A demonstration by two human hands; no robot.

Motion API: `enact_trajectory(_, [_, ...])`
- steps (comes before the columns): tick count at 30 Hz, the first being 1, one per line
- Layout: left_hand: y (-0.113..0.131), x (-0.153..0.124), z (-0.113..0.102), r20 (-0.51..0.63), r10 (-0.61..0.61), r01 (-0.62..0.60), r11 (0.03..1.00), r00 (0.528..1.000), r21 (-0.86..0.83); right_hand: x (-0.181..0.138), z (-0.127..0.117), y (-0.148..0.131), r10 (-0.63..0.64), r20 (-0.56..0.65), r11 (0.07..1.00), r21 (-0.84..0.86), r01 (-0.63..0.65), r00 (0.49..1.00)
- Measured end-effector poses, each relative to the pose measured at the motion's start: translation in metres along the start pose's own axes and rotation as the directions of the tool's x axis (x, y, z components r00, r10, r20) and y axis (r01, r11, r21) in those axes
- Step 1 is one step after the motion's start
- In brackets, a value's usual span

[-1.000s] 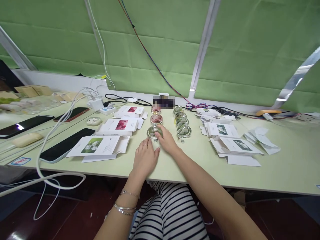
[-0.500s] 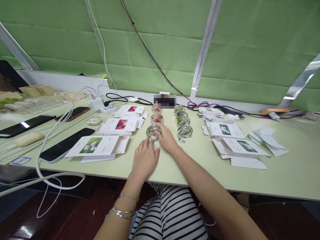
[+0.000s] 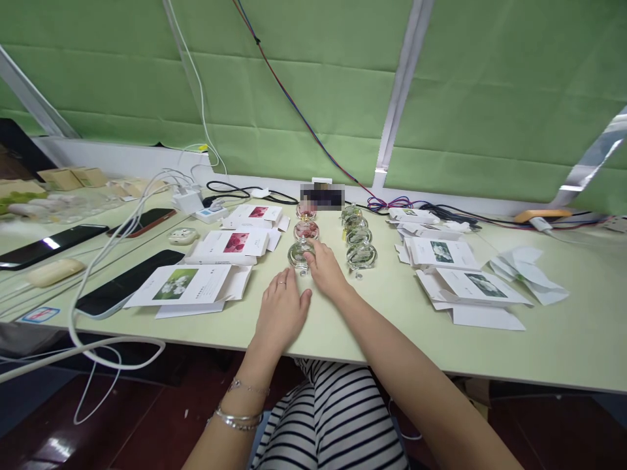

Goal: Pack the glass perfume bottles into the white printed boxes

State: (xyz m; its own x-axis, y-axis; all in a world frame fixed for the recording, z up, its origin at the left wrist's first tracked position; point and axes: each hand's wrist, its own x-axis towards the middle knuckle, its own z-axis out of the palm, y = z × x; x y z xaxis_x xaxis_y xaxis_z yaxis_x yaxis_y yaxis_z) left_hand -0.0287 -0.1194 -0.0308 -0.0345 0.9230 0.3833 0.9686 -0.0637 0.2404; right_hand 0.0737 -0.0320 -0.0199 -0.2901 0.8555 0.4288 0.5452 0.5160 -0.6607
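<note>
My left hand (image 3: 281, 307) lies flat on the pale green table (image 3: 372, 313), fingers together and stretched toward a round clear glass bottle (image 3: 299, 255), its fingertips close to the base. My right hand (image 3: 325, 267) rests beside that bottle, its fingers touching the bottle's right side. Behind it stand two bottles with pink contents (image 3: 306, 230). A second row of clear bottles with greenish contents (image 3: 361, 254) stands just right of my right hand.
Flat white cartons with flower pictures lie at left (image 3: 190, 285) and right (image 3: 470, 285). Phones (image 3: 128, 282), chargers and white cables (image 3: 105, 261) crowd the left side. Crumpled white papers (image 3: 526, 277) lie far right. Green panels rise behind the table.
My left hand has slid slightly back from the bottle. My right hand stays at the bottle's side. The view has shifted a little.
</note>
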Motion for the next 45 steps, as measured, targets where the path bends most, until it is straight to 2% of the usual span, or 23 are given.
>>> enact_trajectory(2, [-0.004,-0.006,-0.008,-0.153,0.03,-0.036,0.999,0.988,-0.032,0.0,-0.003,0.001,-0.005,-0.022,0.999,0.04,0.005,1.0])
enact_trajectory(4, [-0.012,-0.016,-0.021,-0.316,0.027,-0.039,0.999,0.948,-0.033,-0.001,-0.005,0.001,0.011,-0.054,0.998,0.064,-0.007,0.998])
enact_trajectory(6, [-0.025,-0.025,-0.033,-0.417,-0.081,0.098,0.995,0.905,0.018,-0.003,-0.007,0.0,0.031,-0.063,0.998,0.057,-0.028,0.998])
enact_trajectory(8, [-0.043,-0.03,-0.04,-0.404,-0.228,0.282,0.956,0.886,0.079,-0.004,-0.005,-0.002,0.031,-0.03,0.999,0.017,-0.031,0.999])
enact_trajectory(10, [-0.062,-0.028,-0.043,-0.276,-0.348,0.391,0.913,0.896,0.119,-0.004,-0.002,-0.003,0.024,0.002,0.999,-0.025,-0.024,1.0])
enact_trajectory(11, [-0.07,-0.025,-0.042,-0.195,-0.359,0.388,0.911,0.913,0.139,-0.003,0.0,-0.002,0.021,0.009,0.999,-0.042,-0.021,1.0])
enact_trajectory(13, [-0.085,-0.018,-0.039,-0.134,-0.327,0.349,0.918,0.935,0.189,-0.002,0.002,0.0,0.02,0.006,0.998,-0.065,-0.019,1.0])
enact_trajectory(23, [-0.121,0.005,-0.028,-0.141,-0.185,0.208,0.962,0.973,0.178,0.001,0.003,0.002,0.014,0.001,0.995,-0.099,-0.014,1.0])
enact_trajectory(25, [-0.119,0.005,-0.029,-0.149,-0.173,0.195,0.969,0.974,0.15,0.0,0.001,0.0,-0.033,-0.027,0.993,-0.117,0.03,0.999])
enact_trajectory(27, [-0.112,0.002,-0.032,-0.24,-0.163,0.195,0.974,0.957,0.115,-0.001,-0.002,-0.003,-0.122,-0.075,0.983,-0.144,0.11,0.99])
enact_trajectory(29, [-0.1,-0.003,-0.037,-0.417,-0.099,0.138,0.988,0.904,0.065,-0.002,-0.005,-0.007,-0.227,-0.134,0.961,-0.194,0.199,0.965])
enact_trajectory(31, [-0.084,-0.008,-0.04,-0.553,0.032,-0.037,0.999,0.833,0.003,-0.003,-0.008,-0.014,-0.307,-0.191,0.932,-0.259,0.254,0.932])
enact_trajectory(32, [-0.076,-0.01,-0.041,-0.561,0.11,-0.15,0.988,0.82,-0.024,-0.005,-0.009,-0.018,-0.333,-0.215,0.919,-0.292,0.265,0.918])
enact_trajectory(34, [-0.057,-0.011,-0.04,-0.459,0.27,-0.347,0.933,0.847,-0.092,-0.01,-0.013,-0.027,-0.377,-0.264,0.894,-0.355,0.274,0.888])
enact_trajectory(36, [-0.038,-0.011,-0.037,-0.284,0.387,-0.445,0.877,0.877,-0.181,-0.021,-0.023,-0.034,-0.469,-0.331,0.848,-0.427,0.313,0.819])
enact_trajectory(37, [-0.029,-0.011,-0.034,-0.202,0.428,-0.466,0.857,0.881,-0.22,-0.029,-0.031,-0.035,-0.536,-0.37,0.811,-0.473,0.343,0.759])
enact_trajectory(39, [-0.014,-0.012,-0.028,-0.091,0.476,-0.48,0.826,0.875,-0.294,-0.052,-0.055,-0.03,-0.665,-0.439,0.722,-0.586,0.369,0.604])
enact_trajectory(40, [-0.009,-0.013,-0.025,-0.059,0.468,-0.46,0.826,0.882,-0.326,-0.066,-0.07,-0.023,-0.693,-0.47,0.695,-0.636,0.335,0.547])
enact_trajectory(41, [-0.005,-0.014,-0.023,-0.035,0.439,-0.422,0.834,0.898,-0.357,-0.081,-0.088,-0.012,-0.686,-0.505,0.693,-0.674,0.258,0.524])
enact_trajectory(42, [-0.003,-0.014,-0.022,-0.017,0.395,-0.37,0.844,0.918,-0.389,-0.097,-0.106,0.002,-0.652,-0.538,0.696,-0.704,0.141,0.535])
enact_trajectory(43, [-0.002,-0.015,-0.021,-0.006,0.34,-0.31,0.849,0.94,-0.427,-0.113,-0.125,0.017,-0.58,-0.587,0.709,-0.706,-0.005,0.564])
enact_trajectory(44, [-0.002,-0.015,-0.021,0.007,0.28,-0.244,0.848,0.96,-0.47,-0.128,-0.144,0.034,-0.45,-0.676,0.75,-0.641,-0.165,0.583])
enact_trajectory(45, [-0.002,-0.014,-0.021,0.017,0.229,-0.188,0.839,0.973,-0.511,-0.142,-0.161,0.051,-0.293,-0.774,0.789,-0.527,-0.316,0.561])
